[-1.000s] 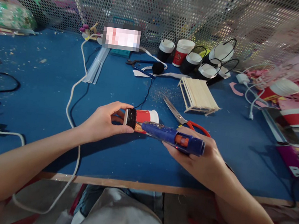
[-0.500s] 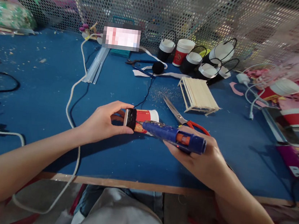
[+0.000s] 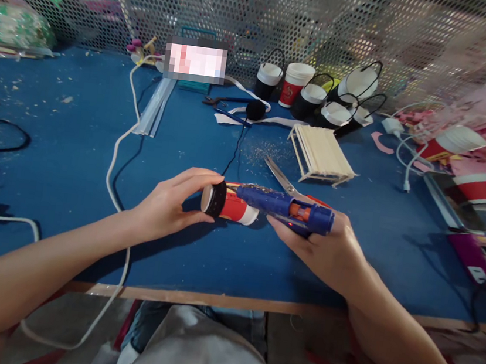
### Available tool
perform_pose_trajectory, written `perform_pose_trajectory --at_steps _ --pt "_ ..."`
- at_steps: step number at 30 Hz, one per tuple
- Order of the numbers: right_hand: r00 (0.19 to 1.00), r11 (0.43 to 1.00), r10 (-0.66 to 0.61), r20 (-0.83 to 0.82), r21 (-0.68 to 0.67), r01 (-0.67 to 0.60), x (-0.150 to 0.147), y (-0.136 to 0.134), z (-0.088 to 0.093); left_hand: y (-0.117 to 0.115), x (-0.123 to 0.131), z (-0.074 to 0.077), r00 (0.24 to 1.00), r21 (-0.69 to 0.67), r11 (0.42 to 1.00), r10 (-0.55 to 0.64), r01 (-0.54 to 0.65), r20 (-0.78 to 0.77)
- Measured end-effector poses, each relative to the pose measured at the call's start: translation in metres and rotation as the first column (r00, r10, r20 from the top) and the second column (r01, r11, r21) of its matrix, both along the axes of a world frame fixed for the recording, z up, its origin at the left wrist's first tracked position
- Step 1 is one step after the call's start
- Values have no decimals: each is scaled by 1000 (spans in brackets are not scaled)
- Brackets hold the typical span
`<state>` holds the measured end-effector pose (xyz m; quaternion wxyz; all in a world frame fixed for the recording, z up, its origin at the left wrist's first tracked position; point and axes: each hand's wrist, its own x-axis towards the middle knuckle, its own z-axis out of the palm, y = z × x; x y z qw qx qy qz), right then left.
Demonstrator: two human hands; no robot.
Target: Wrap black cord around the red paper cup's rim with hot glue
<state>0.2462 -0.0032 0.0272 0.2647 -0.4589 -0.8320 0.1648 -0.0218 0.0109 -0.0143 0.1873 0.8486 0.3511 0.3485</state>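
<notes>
Between the thumb and fingers of my left hand (image 3: 174, 197) is a red paper cup (image 3: 236, 209), lying on its side with its base toward that hand. Black yarn is wound around the cup's base end, and a strand runs back to a ball of black yarn (image 3: 256, 110). My right hand (image 3: 327, 251) grips a blue glue gun (image 3: 284, 206). Its nozzle points left at the cup, close to the edge of the wound yarn; whether it touches I cannot tell. Scissors (image 3: 285, 178) with red handles lie just behind the glue gun, partly covered by it.
A small rack of pale sticks (image 3: 322, 153) stands behind the scissors. Several cups, most wrapped in black with looped handles (image 3: 309, 101), line the mesh panel (image 3: 255, 12). A white cable (image 3: 115, 160) crosses the blue table on the left. Pliers (image 3: 226, 102) lie at the back.
The cup has turned and tilted in my left hand, its open end swinging toward me. The glue gun's nozzle now lies across the cup's far side, slightly higher in view.
</notes>
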Motion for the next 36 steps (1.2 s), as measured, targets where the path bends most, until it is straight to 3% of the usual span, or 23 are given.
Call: perform_pose_trajectory --at_steps 8,12,14,16,19,20,22,24,26,29,32,34,36 --pt "973 963 -193 -123 -214 164 -7 10 -3 -3 2 3 996 126 992 10 1 -91" --pt "947 890 -264 -184 -424 166 -3 19 5 -2 1 1 995 93 996 12 -2 -101" --pt "922 872 -304 -238 -458 169 3 27 11 -1 1 0 996 49 999 6 -1 -85" --pt "895 893 -343 -285 -395 216 13 38 15 -1 1 -1 999 -2 1000 0 0 -40" --pt "858 892 -446 -255 -198 405 34 65 19 -2 2 -1 1000 -85 996 0 3 31" --pt "843 867 -498 -204 -126 482 41 76 19 -2 2 -2 999 -111 994 1 4 46" --pt "788 789 -612 74 -20 614 54 97 18 -2 3 -2 998 -150 989 3 6 60" --pt "714 749 -649 263 59 660 63 115 14 -2 3 -3 998 -171 985 5 6 62" --pt "669 730 -658 345 72 680 68 126 8 -2 3 -4 998 -180 984 5 5 55" --pt "622 694 -689 371 91 714 69 132 0 -3 3 -3 999 -182 983 -2 11 51" --pt "573 654 -748 335 222 723 63 126 0 -3 2 -2 998 -179 984 -7 17 59" --pt "617 666 -745 253 308 679 51 115 5 -3 2 -2 998 -175 984 -9 19 57" --pt "749 755 -644 158 289 588 30 100 12 -3 2 -2 998 -164 986 -21 29 53"
